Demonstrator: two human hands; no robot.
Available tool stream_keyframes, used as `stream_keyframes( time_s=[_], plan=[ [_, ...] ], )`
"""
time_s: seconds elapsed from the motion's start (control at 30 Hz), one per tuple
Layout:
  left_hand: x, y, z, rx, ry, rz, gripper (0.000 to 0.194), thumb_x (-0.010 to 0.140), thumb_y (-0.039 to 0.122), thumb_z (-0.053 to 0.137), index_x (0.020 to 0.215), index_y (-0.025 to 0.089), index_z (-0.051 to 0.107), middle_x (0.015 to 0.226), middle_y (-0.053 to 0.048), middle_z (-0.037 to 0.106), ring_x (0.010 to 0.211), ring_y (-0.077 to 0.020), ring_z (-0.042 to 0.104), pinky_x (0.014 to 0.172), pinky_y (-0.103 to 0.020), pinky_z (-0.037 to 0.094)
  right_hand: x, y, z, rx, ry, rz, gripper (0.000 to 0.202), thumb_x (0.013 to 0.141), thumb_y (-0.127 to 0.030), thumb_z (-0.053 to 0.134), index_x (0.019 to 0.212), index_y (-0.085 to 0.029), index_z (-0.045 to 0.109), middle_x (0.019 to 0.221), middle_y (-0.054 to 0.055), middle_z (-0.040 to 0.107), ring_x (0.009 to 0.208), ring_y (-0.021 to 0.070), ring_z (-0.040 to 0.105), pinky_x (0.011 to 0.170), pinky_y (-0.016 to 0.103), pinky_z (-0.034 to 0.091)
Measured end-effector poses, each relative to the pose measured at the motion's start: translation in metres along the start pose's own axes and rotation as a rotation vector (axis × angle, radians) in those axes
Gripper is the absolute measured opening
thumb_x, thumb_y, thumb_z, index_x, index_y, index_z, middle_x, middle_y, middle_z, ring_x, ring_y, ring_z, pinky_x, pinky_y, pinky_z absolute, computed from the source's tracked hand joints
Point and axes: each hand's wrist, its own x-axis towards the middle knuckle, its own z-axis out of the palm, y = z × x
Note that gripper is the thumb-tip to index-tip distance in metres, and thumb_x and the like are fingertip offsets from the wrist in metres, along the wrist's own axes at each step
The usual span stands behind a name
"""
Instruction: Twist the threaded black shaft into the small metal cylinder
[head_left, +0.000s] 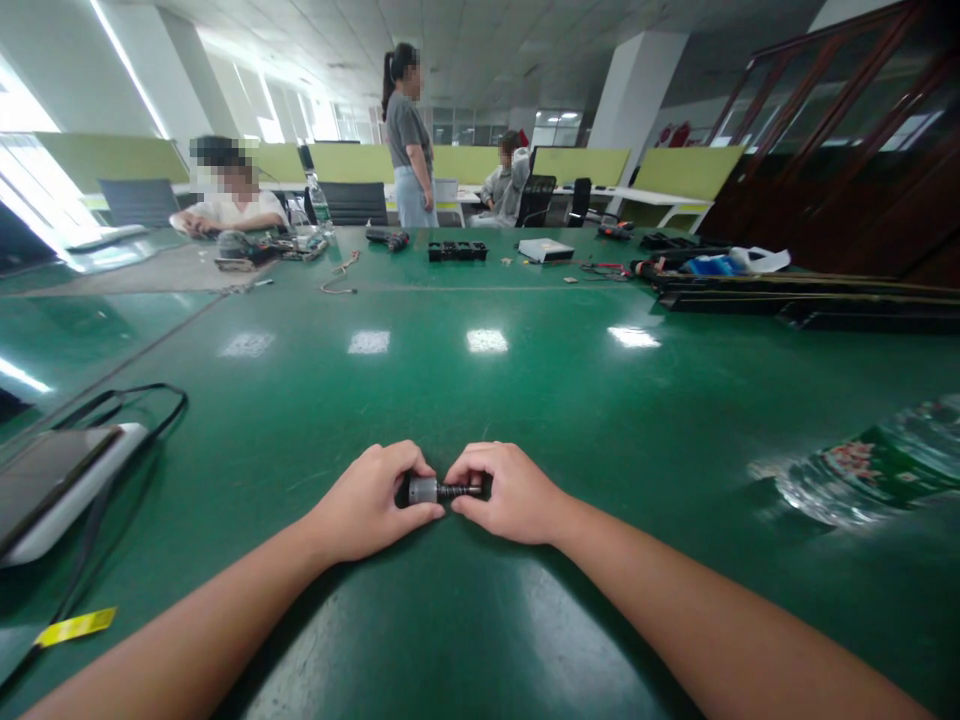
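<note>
A small metal part with a grey cylindrical body and a thin spring-like or threaded shaft lies crosswise between my hands, low over the green table. Thumb and fingers of my left hand are wrapped round its cylindrical end. The shaft points right, and my right hand pinches around it, with the shaft tip showing between thumb and fingers. Both hands rest close together near the middle of the view, their fingertips almost touching.
A phone on a white object and a black cable lie at left. On the right lies a plastic bottle. Farther back are a drill, a black holder, a white box and black strips. Three people are beyond.
</note>
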Motion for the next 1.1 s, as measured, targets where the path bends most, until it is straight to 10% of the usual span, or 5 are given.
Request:
stream_keyframes(
  time_s=[1.1],
  plan=[
    [-0.002,-0.001,-0.002,-0.075,-0.025,-0.121,0.026,0.079,0.039,0.072,0.089,0.019,0.058,0.081,0.001,0.060,0.075,-0.0186,0.054,0.066,-0.028,0.037,-0.006,0.014,-0.023,-0.093,0.006,0.033,0.007,0.070,-0.010,0.069,0.073,-0.017,0.067,0.065,-0.003,0.056,0.060,0.0098,0.050,0.056,0.023,0.035]
  ],
)
